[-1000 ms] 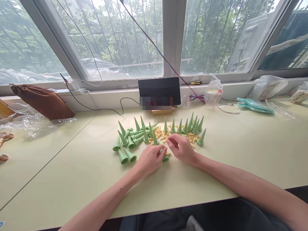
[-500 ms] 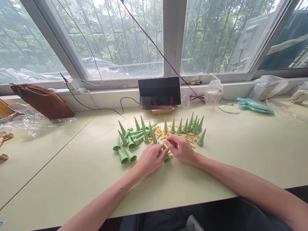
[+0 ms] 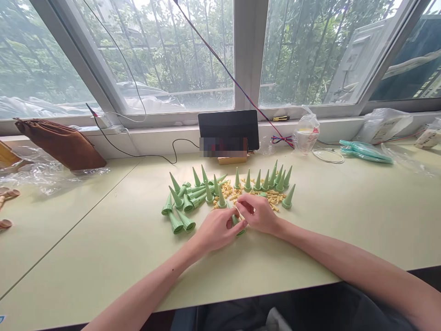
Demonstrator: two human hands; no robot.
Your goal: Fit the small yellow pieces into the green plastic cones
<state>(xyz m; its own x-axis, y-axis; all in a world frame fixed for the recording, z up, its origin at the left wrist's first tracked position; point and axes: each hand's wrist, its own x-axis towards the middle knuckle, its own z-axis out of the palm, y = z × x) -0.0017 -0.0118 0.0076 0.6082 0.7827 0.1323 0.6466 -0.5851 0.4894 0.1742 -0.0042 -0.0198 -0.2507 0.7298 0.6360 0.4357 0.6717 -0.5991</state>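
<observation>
Left hand (image 3: pixel 218 229) half-curled at green cone (image 3: pixel 234 219) under thumb, grip unclear. Right hand (image 3: pixel 260 214) curled just beside, contents hidden. Yellow pegs (image 3: pixel 274 198) just beyond right hand.

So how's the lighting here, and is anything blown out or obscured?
Head view: daylight through the windows, sky patches near white; head view: soft light on the table, green cones reasonably clear; head view: pixelation hides part of the black screen.
</observation>
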